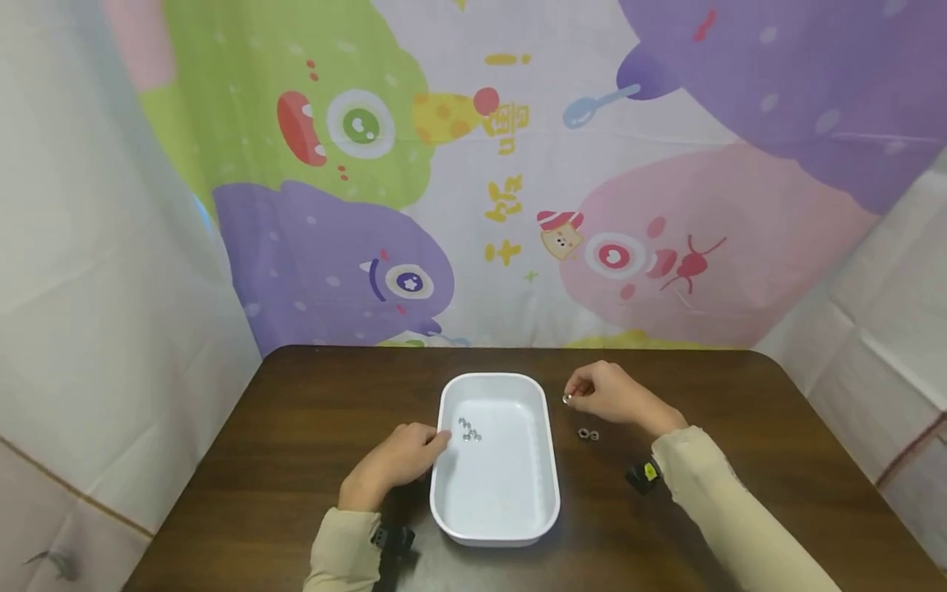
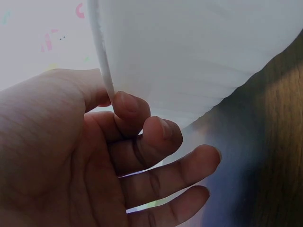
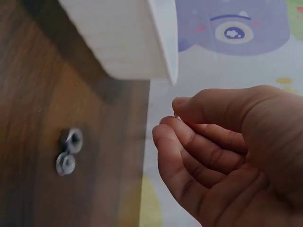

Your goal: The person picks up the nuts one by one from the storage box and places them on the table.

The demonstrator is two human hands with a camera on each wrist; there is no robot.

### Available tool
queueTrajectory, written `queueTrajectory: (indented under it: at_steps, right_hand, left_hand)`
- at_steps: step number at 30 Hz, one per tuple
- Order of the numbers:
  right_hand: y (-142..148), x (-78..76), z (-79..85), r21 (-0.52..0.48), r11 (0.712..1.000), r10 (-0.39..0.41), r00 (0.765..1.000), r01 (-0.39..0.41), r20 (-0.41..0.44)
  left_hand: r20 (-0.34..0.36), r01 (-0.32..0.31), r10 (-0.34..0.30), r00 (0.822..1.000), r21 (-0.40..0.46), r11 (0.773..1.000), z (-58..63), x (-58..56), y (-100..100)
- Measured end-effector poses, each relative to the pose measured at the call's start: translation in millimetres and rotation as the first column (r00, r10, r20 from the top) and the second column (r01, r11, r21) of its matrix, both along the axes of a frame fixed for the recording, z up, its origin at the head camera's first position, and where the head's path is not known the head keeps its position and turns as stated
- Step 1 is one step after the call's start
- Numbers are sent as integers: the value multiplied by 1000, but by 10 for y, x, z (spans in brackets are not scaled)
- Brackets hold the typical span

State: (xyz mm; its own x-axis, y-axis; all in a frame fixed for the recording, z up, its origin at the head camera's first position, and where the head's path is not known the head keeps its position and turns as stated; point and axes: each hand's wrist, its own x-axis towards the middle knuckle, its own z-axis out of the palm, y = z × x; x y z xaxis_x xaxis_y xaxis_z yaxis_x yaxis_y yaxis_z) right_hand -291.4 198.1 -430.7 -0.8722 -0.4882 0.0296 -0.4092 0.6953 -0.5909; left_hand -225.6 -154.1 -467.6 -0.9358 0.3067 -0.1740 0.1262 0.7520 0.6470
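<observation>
A white rectangular tray [image 1: 494, 493] stands on the table with several small metal nuts [image 1: 468, 431] lying inside, toward its left wall. My left hand [image 1: 405, 456] grips the tray's left rim, its thumb over the edge and its index and middle fingertips against the outer wall. To the right of the tray, my right hand [image 1: 614, 395] pinches a small shiny metal nut [image 1: 566, 399] between thumb and fingertips, above the table. That nut is mostly hidden by the fingers in the right wrist view. Two more metal nuts [image 3: 71, 141] rest side by side on the table near this hand.
The brown wooden table [image 1: 318, 411] has rounded far corners. Behind it hangs a cloth [image 1: 518, 312] printed with cartoon monsters, and pale cloth [image 1: 148, 329] hangs at the sides. A small black device [image 1: 642, 475] sits at each wrist.
</observation>
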Motion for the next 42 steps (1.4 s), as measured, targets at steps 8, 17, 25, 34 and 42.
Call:
queueTrajectory:
  at_steps: [8,17,25,34,42]
  right_hand:
    - [114,11,-208,27,999,-24,1000,24,5]
    - [352,37,-249,50,997,-50,999,50,5]
    - [410,67,-280,48,998,-49,999,49,8]
    - [431,58,-302,41,998,-42,999,40,35]
    - [505,119,-367,49,997,-55,998,53,41]
  left_hand:
    - [9,-10,10,1000,-5,1000,-13,68,-33]
    - [-24,17,-16,1000,9,1000,6,1,40]
    - [-6,9,-9,1000,4,1000,23,-3,27]
    - [8,-13,13,1000,5,1000,42,-4,10]
    - [-8,14,-14,1000,17,1000,11,3,31]
